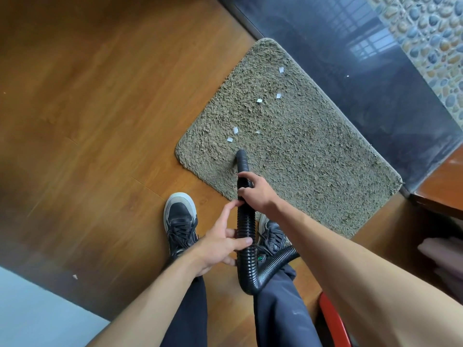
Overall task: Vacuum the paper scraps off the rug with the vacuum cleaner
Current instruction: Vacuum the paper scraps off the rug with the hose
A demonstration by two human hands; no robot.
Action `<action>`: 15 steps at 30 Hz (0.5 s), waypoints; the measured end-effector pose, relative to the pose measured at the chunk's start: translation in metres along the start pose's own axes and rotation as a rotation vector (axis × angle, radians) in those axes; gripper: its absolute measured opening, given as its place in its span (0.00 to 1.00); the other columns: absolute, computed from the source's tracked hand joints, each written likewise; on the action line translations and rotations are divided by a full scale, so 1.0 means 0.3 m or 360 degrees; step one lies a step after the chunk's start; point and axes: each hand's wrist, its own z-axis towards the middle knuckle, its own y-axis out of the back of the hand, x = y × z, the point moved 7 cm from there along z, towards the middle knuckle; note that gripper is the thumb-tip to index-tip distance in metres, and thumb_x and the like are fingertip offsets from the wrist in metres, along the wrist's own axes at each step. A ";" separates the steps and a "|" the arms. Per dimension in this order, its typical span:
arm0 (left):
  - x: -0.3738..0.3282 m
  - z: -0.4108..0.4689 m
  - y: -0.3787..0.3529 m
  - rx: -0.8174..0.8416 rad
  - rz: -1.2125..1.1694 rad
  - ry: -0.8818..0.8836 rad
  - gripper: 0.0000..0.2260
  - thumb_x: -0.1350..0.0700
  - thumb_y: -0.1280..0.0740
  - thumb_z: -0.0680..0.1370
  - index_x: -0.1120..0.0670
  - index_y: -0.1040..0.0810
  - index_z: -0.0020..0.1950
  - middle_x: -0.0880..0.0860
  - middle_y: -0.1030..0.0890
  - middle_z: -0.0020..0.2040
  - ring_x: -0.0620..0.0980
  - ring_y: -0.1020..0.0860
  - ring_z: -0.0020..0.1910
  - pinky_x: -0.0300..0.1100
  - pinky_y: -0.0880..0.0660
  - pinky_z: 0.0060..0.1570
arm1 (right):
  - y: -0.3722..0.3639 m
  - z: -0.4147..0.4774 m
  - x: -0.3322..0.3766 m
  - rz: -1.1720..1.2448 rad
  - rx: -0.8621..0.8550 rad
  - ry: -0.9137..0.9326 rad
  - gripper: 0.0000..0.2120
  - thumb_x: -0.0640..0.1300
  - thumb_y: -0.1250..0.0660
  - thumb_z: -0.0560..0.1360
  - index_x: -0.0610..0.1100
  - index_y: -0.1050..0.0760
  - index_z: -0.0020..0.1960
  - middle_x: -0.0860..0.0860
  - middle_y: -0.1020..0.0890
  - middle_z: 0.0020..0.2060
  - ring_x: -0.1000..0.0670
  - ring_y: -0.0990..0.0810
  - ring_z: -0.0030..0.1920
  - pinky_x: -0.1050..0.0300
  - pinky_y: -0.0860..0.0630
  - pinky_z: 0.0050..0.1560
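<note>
A shaggy olive rug lies on the wood floor. Several white paper scraps are scattered over its left half, the farthest near the dark threshold. The black ribbed vacuum hose runs up from my legs, and its smooth nozzle tip rests on the rug just below the two nearest scraps. My right hand grips the hose close behind the nozzle. My left hand holds the hose lower down, thumb and fingers around it.
My two black sneakers stand at the rug's near edge, the right one partly on it. A dark glossy threshold borders the rug's far side. A red vacuum body sits at lower right. One stray scrap lies on the wood floor.
</note>
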 end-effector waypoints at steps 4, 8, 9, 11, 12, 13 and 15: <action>-0.002 -0.004 0.000 0.0000 -0.0001 0.0012 0.35 0.62 0.31 0.78 0.29 0.42 0.71 0.55 0.15 0.53 0.51 0.16 0.50 0.47 0.21 0.38 | 0.003 0.001 -0.002 0.0030 0.0011 -0.0023 0.27 0.38 0.36 0.71 0.48 0.28 0.70 0.43 0.21 0.58 0.43 0.21 0.56 0.44 0.22 0.59; 0.002 -0.012 0.000 0.0026 0.0000 0.0038 0.36 0.62 0.31 0.78 0.29 0.42 0.71 0.55 0.15 0.53 0.52 0.15 0.51 0.48 0.20 0.39 | -0.002 -0.004 0.002 -0.0038 0.0021 -0.0036 0.29 0.42 0.36 0.68 0.49 0.29 0.70 0.43 0.21 0.59 0.43 0.21 0.57 0.43 0.23 0.61; 0.003 -0.014 -0.002 0.0036 -0.0002 0.0046 0.36 0.63 0.31 0.78 0.29 0.42 0.71 0.55 0.15 0.53 0.52 0.15 0.51 0.49 0.20 0.40 | -0.003 -0.008 0.003 -0.0059 0.0023 -0.0043 0.28 0.41 0.36 0.69 0.49 0.29 0.70 0.43 0.21 0.59 0.43 0.21 0.57 0.44 0.24 0.61; 0.001 -0.018 0.000 0.0042 0.0003 0.0048 0.36 0.63 0.31 0.78 0.29 0.42 0.71 0.55 0.15 0.53 0.51 0.15 0.51 0.49 0.20 0.41 | -0.004 -0.010 0.002 -0.0092 0.0019 -0.0040 0.27 0.40 0.36 0.72 0.49 0.29 0.70 0.43 0.21 0.59 0.43 0.21 0.57 0.45 0.24 0.62; -0.002 -0.021 0.003 0.0036 0.0003 0.0040 0.35 0.63 0.31 0.78 0.29 0.42 0.70 0.55 0.15 0.53 0.51 0.15 0.50 0.49 0.20 0.41 | -0.002 -0.010 0.006 -0.0103 0.0006 -0.0018 0.26 0.40 0.36 0.72 0.49 0.29 0.71 0.43 0.21 0.59 0.44 0.21 0.57 0.45 0.25 0.62; -0.006 -0.023 0.008 0.0024 -0.0003 0.0029 0.35 0.63 0.31 0.78 0.28 0.42 0.70 0.55 0.16 0.53 0.51 0.15 0.50 0.49 0.20 0.41 | -0.001 -0.009 0.017 -0.0113 -0.0004 0.0009 0.27 0.40 0.36 0.72 0.49 0.30 0.71 0.44 0.21 0.59 0.45 0.21 0.57 0.46 0.24 0.62; -0.021 -0.026 0.022 -0.0013 -0.0027 -0.0003 0.35 0.62 0.31 0.78 0.24 0.40 0.65 0.56 0.17 0.55 0.52 0.16 0.51 0.50 0.20 0.42 | -0.005 -0.001 0.045 -0.0136 -0.0002 0.0066 0.27 0.41 0.35 0.72 0.51 0.31 0.71 0.45 0.21 0.59 0.46 0.21 0.55 0.47 0.23 0.60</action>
